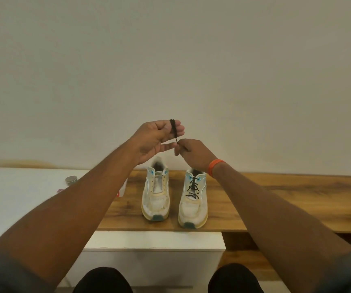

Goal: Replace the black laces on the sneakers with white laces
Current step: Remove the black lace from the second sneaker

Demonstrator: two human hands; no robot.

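Single head view, looking forward and down; wooden shelf [276, 199] near, wall [170, 60] behind.

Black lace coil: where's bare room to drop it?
Bare wood right of the laced sneaker on the wooden top, and the white surface near the tin. The gap between the unlaced sneaker and the laced one is narrow.
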